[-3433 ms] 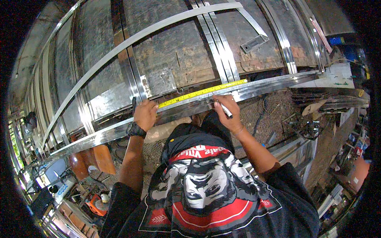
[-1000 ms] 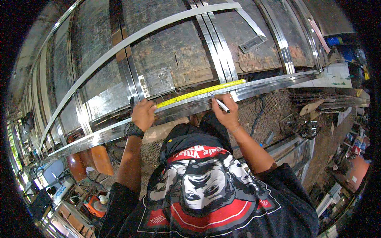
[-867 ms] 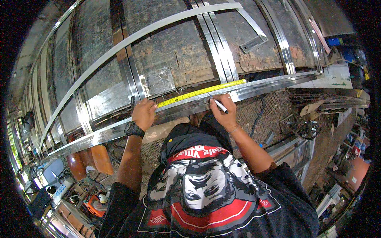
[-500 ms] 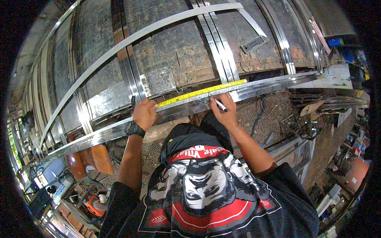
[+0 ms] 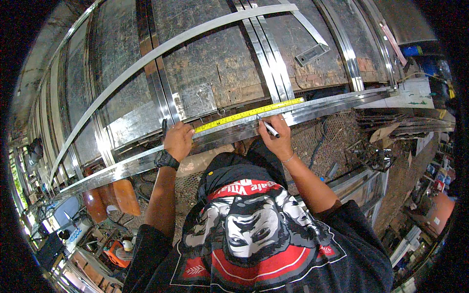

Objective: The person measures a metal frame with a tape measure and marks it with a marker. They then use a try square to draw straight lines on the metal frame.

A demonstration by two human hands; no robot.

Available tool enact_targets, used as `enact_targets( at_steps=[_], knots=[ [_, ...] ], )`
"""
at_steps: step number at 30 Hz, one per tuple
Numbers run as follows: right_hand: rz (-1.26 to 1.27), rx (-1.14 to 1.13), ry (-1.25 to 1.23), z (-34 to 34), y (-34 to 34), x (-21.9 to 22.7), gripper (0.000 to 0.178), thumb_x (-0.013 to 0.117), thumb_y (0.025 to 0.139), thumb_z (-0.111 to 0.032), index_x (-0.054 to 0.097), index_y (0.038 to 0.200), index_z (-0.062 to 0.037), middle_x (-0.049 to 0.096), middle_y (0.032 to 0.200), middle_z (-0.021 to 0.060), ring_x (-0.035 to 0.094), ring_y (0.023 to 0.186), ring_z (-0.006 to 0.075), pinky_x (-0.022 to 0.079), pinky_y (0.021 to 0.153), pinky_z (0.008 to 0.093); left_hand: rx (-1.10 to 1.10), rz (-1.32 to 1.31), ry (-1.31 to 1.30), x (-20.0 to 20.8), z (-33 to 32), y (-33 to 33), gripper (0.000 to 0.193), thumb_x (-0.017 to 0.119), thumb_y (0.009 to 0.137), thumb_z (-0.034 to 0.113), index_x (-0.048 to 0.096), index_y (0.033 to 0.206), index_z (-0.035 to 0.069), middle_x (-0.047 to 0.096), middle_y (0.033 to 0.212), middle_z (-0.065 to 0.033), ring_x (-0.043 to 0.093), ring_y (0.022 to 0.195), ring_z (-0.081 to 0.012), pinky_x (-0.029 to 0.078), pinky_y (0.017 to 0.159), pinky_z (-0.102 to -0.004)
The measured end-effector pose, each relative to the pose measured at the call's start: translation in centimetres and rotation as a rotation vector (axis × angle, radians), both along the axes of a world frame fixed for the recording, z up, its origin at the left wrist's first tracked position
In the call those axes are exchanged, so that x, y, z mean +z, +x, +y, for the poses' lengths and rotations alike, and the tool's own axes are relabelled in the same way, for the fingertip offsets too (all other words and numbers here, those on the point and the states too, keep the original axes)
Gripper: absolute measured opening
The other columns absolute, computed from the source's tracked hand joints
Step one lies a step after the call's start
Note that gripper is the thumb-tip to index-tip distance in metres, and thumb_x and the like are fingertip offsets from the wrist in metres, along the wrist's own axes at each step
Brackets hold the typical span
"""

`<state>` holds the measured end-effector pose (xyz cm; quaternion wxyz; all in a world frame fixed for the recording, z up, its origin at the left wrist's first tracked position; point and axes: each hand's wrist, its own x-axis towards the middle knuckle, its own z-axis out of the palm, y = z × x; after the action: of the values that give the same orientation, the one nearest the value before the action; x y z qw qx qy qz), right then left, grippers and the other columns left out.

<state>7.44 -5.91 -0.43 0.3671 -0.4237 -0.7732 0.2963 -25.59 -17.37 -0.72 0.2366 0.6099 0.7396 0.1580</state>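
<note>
A yellow tape measure blade [image 5: 249, 113] lies stretched along a shiny metal bar [image 5: 220, 131] at the near edge of the workbench. My left hand [image 5: 179, 139] is closed on the tape measure at the blade's left end; most of what lies under the fingers is hidden, and a dark piece shows beside them. In my right hand [image 5: 277, 137] is a black-and-white marker pen [image 5: 271, 129], its tip at the bar just below the tape. The blade's far end rests near the crossing metal tubes [image 5: 274, 63], right of the pen.
A long flat metal strip [image 5: 132, 68] lies across the tubes on the worn bench top [image 5: 205, 63]. A try square [image 5: 312, 53] sits at upper right. On the floor at lower left is an orange power tool [image 5: 117, 253]; brown curved pieces [image 5: 126, 197] stand under the bar.
</note>
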Motion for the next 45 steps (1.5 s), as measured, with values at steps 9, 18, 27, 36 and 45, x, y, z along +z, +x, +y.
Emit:
enact_targets(
  at_steps=[9, 18, 27, 36, 45],
  knots=[
    [0.018, 0.008, -0.001, 0.1, 0.1, -0.1, 0.013, 0.074, 0.086, -0.006, 0.065, 0.096, -0.0028, 0.065, 0.087, 0.0174, 0.063, 0.083, 0.0394, 0.052, 0.075, 0.0454, 0.016, 0.015, 0.018, -0.3, -0.1, 0.0, 0.014, 0.064, 0.093, 0.017, 0.070, 0.093, 0.005, 0.063, 0.089, -0.0176, 0.062, 0.090, -0.0428, 0.048, 0.084, -0.0515],
    [0.041, -0.219, -0.090, -2.2, 2.2, 1.9, 0.013, 0.073, 0.089, -0.005, 0.067, 0.100, -0.0011, 0.068, 0.093, 0.0166, 0.067, 0.086, 0.0336, 0.053, 0.076, 0.0408, -0.014, 0.044, 0.016, -0.6, -0.1, 0.0, 0.018, 0.063, 0.094, 0.020, 0.072, 0.097, 0.004, 0.065, 0.094, -0.0175, 0.062, 0.093, -0.0415, 0.048, 0.083, -0.0510],
    [0.075, -0.343, -0.135, -4.8, 5.6, 0.9, 0.019, 0.069, 0.091, -0.004, 0.068, 0.109, 0.0004, 0.070, 0.103, 0.0176, 0.066, 0.093, 0.0341, 0.053, 0.085, 0.0414, -0.024, 0.031, -0.010, 0.0, 0.4, 0.1, 0.018, 0.062, 0.095, 0.018, 0.070, 0.097, 0.002, 0.064, 0.092, -0.0174, 0.061, 0.091, -0.0394, 0.048, 0.083, -0.0482],
    [0.031, -0.304, 0.033, -2.1, 7.9, 2.0, 0.026, 0.065, 0.095, -0.006, 0.067, 0.120, 0.0012, 0.068, 0.116, 0.0213, 0.064, 0.109, 0.0368, 0.049, 0.098, 0.0437, -0.021, 0.046, -0.039, 0.5, 0.5, 0.1, 0.015, 0.064, 0.094, 0.018, 0.069, 0.094, 0.004, 0.064, 0.092, -0.0165, 0.062, 0.091, -0.0417, 0.046, 0.084, -0.0498],
    [-0.072, -0.334, 0.024, 2.4, 13.1, 1.8, 0.028, 0.064, 0.097, -0.009, 0.067, 0.124, -0.0015, 0.066, 0.121, 0.0221, 0.061, 0.115, 0.0382, 0.047, 0.102, 0.0454, -0.024, 0.027, -0.042, 0.8, 0.1, 0.2, 0.016, 0.063, 0.094, 0.017, 0.066, 0.093, 0.001, 0.061, 0.093, -0.0206, 0.059, 0.094, -0.0433, 0.047, 0.084, -0.0494]
  ],
)
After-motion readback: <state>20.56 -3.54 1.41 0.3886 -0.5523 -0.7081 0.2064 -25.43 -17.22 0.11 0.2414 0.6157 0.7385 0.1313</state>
